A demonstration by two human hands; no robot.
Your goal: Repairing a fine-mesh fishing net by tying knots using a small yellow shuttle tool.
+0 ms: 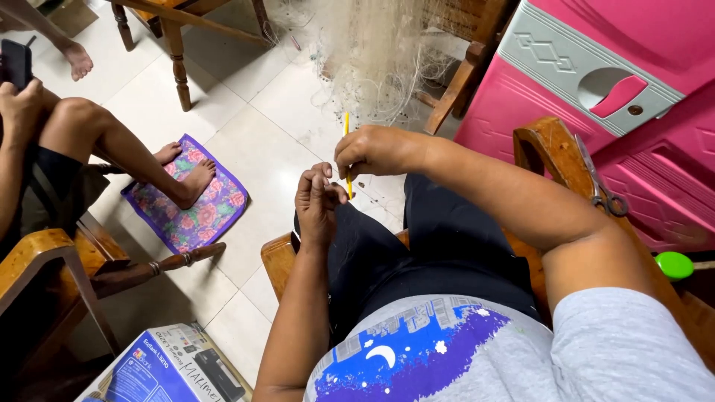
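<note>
My right hand is closed around a thin yellow netting needle that stands nearly upright, its tip pointing up toward a pale fishing net hanging in front of me. My left hand is just below and left of it, fingers pinched together on fine net thread that is barely visible. Both hands hover over my knee in dark shorts. The net drapes down from a wooden chair at the top of the view.
Scissors lie on my chair's wooden armrest at right, by a pink plastic cabinet. Another person sits at left with a phone, foot on a floral mat. A printer box lies bottom left.
</note>
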